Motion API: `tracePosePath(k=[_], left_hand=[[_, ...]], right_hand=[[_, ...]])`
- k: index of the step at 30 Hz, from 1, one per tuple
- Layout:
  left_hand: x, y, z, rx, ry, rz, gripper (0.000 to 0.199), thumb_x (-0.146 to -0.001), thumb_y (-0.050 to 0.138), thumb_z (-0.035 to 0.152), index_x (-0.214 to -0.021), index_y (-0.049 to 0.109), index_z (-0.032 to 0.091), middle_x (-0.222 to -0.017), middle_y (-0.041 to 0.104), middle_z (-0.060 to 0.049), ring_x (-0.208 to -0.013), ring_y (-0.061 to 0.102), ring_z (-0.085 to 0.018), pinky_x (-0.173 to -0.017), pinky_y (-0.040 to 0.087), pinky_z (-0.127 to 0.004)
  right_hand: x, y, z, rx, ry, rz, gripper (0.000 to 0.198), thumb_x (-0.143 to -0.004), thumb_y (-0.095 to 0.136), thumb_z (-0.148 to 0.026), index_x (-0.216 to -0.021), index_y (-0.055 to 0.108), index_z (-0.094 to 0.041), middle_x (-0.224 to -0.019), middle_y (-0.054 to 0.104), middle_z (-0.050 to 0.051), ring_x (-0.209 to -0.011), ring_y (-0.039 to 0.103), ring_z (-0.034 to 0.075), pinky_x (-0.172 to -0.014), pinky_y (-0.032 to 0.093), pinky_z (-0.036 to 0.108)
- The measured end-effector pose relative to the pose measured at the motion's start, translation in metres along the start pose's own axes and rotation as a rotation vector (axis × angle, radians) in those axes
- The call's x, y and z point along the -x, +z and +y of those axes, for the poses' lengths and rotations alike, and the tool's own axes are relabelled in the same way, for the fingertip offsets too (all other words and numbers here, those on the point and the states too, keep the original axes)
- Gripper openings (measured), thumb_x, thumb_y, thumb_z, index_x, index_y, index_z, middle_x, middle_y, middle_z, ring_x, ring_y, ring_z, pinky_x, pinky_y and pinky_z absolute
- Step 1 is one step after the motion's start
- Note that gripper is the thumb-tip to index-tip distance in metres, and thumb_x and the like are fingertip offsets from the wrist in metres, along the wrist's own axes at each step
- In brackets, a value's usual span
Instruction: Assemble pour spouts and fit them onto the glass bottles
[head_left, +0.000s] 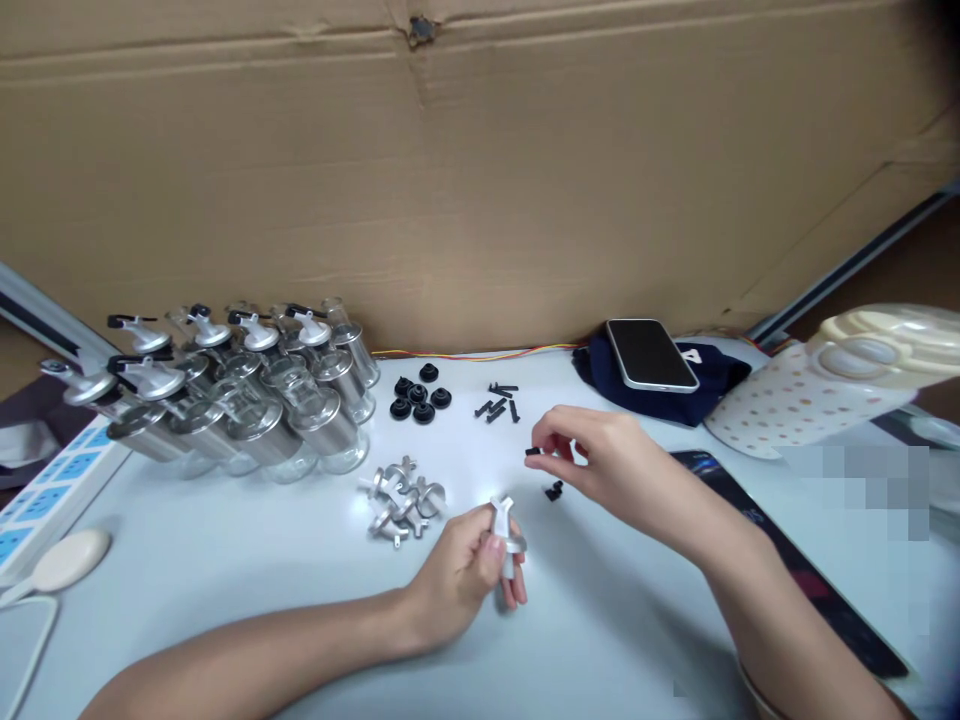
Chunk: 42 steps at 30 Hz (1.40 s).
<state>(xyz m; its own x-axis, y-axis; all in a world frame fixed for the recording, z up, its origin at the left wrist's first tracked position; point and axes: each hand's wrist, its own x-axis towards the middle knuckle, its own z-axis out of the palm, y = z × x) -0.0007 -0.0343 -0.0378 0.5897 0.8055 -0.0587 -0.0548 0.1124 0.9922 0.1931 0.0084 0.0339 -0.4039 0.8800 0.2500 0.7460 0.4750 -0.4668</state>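
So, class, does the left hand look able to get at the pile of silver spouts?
Probably yes: the pile of silver spouts lies close by with nothing blocking, though the left hand already holds another spout.

I've got left hand (pixel 457 575) holding silver spout (pixel 503 522), right hand (pixel 600 452) pinching small black piece (pixel 532 452); spout pile (pixel 406 508) beyond left hand, glass bottles (pixel 259 432) farther left.

One firm grip, one fine pinch

The left forearm (pixel 300 635) enters from between seven and eight o'clock; the left hand (pixel 461 570) sits at six, grip closed, thumb across the front, fingertips showing beyond. The right forearm (pixel 720 545) enters between four and five; the right hand (pixel 600 455) reaches toward ten, thumb and fingertips pinched.
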Motion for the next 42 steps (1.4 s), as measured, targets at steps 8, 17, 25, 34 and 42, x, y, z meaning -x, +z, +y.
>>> tracePosePath(k=[8,17,25,34,42], left_hand=[[-0.008,0.000,0.001,0.126,-0.080,0.089,0.065,-0.079,0.039,0.079,-0.083,0.048,0.015,-0.068,0.053,-0.002,-0.052,0.053,-0.012,-0.052,0.042,-0.025],[-0.008,0.000,-0.003,0.165,-0.161,0.122,0.054,-0.085,0.044,0.069,-0.084,0.049,0.015,-0.062,0.053,0.000,-0.053,0.055,-0.013,-0.055,0.043,-0.026],[-0.008,-0.001,-0.002,0.185,-0.134,0.108,0.048,-0.087,0.048,0.063,-0.093,0.051,0.016,-0.062,0.056,0.000,-0.054,0.055,-0.012,-0.057,0.043,-0.026],[-0.008,0.000,-0.002,0.310,-0.088,0.157,0.043,-0.085,0.056,0.060,-0.094,0.041,0.020,-0.064,0.058,0.003,-0.054,0.059,-0.012,-0.056,0.044,-0.024],[-0.008,0.000,-0.010,0.397,-0.049,0.117,0.039,-0.090,0.047,0.059,-0.095,0.034,0.023,-0.087,0.066,-0.002,-0.054,0.065,-0.011,-0.053,0.045,-0.023]], right_hand=[[-0.002,0.017,-0.002,-0.264,0.035,0.022,0.020,-0.093,0.049,-0.026,-0.074,0.054,-0.021,-0.065,0.061,-0.001,-0.055,0.053,0.012,-0.050,0.040,0.021],[0.002,0.031,-0.001,-0.255,-0.038,0.038,0.023,-0.096,0.041,-0.021,-0.081,0.058,-0.021,-0.067,0.065,0.001,-0.056,0.060,0.012,-0.054,0.046,0.021],[0.004,0.032,-0.001,-0.244,-0.040,0.141,0.018,-0.094,0.041,-0.018,-0.084,0.056,-0.021,-0.069,0.065,0.001,-0.056,0.060,0.012,-0.055,0.047,0.021],[0.006,0.033,-0.002,-0.318,-0.037,0.207,0.013,-0.090,0.054,-0.017,-0.083,0.063,-0.021,-0.072,0.066,0.002,-0.062,0.062,0.014,-0.057,0.049,0.023],[0.004,0.036,0.003,-0.482,0.038,0.301,0.012,-0.087,0.064,-0.026,-0.088,0.076,-0.026,-0.080,0.071,0.004,-0.070,0.066,0.017,-0.061,0.054,0.027]])
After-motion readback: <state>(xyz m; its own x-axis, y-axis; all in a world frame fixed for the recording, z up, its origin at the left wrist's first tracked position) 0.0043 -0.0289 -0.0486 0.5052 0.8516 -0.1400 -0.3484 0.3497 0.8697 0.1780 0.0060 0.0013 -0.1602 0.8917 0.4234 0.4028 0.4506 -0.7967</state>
